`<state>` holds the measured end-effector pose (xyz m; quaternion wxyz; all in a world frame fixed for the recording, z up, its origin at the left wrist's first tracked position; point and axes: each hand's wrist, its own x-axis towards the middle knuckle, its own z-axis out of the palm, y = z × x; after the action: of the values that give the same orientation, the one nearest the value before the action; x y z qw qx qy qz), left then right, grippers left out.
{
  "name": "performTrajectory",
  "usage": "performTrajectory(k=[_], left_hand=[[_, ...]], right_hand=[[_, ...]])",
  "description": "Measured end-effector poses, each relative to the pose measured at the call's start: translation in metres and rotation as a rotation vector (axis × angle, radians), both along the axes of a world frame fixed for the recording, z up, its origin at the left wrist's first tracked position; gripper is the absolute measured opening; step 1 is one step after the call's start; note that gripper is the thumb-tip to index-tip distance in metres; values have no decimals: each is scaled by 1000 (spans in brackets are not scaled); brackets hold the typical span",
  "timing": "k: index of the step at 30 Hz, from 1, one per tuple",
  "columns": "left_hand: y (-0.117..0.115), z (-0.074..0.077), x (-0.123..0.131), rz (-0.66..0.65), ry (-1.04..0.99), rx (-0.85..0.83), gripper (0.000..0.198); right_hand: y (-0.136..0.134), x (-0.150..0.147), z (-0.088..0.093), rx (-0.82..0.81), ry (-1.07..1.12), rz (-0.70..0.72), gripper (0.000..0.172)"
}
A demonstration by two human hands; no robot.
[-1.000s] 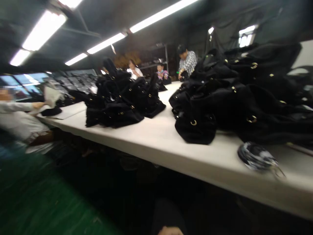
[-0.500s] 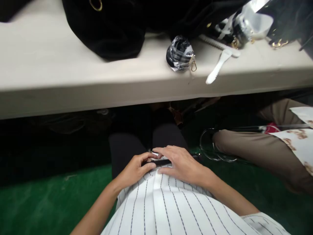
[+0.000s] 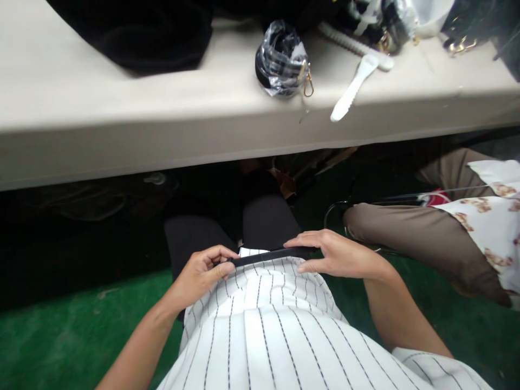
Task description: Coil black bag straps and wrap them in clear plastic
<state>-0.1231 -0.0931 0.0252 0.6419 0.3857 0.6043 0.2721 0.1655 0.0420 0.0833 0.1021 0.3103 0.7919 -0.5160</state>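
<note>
A narrow black strap (image 3: 262, 257) lies across my lap, over the hem of a white striped shirt. My left hand (image 3: 205, 271) pinches its left end between thumb and fingers. Farther right, my right hand (image 3: 331, 253) rests over the strap, its fingers stretched along the top and its thumb apart below. The strap's right end is hidden beneath that hand. On the table (image 3: 170, 116) ahead lies a coiled strap in clear plastic wrap (image 3: 281, 59), with a gold clasp (image 3: 307, 85) beside it.
A white plastic knife-like tool (image 3: 354, 89) lies near the table edge. Behind it are more wrapped straps (image 3: 396, 21) and gold hooks (image 3: 462, 46). Black fabric (image 3: 138, 38) covers the back left. Another person's knee (image 3: 365, 222) is close on the right.
My hands have moved apart: the left to the left, the right to the right, uncovering the strap between them. The view has shifted, so the table sits higher.
</note>
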Motion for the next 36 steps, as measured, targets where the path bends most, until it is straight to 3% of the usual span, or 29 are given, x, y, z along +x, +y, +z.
performTrajectory(k=[4,9,13,16,23,30,36], left_hand=[[3,3,3,-38,-24,0,24],[5,7,2,-71,98,125,27],[5,10,-2,-158,299,291,16],[6,12,-1,-237,355,368,13],[10,13,15,-400,271,315,12],[12,7,28,-317,184,306,14],[8,5,33,-207,109,260,12]], right_hand=[[-12,-14,-8,-35,84,-33,29],[-18,-20,-15,-88,172,-142,28],[-17,-19,-18,-189,213,-214,25],[-16,-22,-17,-162,130,-175,17],[-19,-37,-12,-203,53,-7,12],[-26,-49,-21,-211,129,-38,18],[-19,-49,-26,-310,136,-26,20]])
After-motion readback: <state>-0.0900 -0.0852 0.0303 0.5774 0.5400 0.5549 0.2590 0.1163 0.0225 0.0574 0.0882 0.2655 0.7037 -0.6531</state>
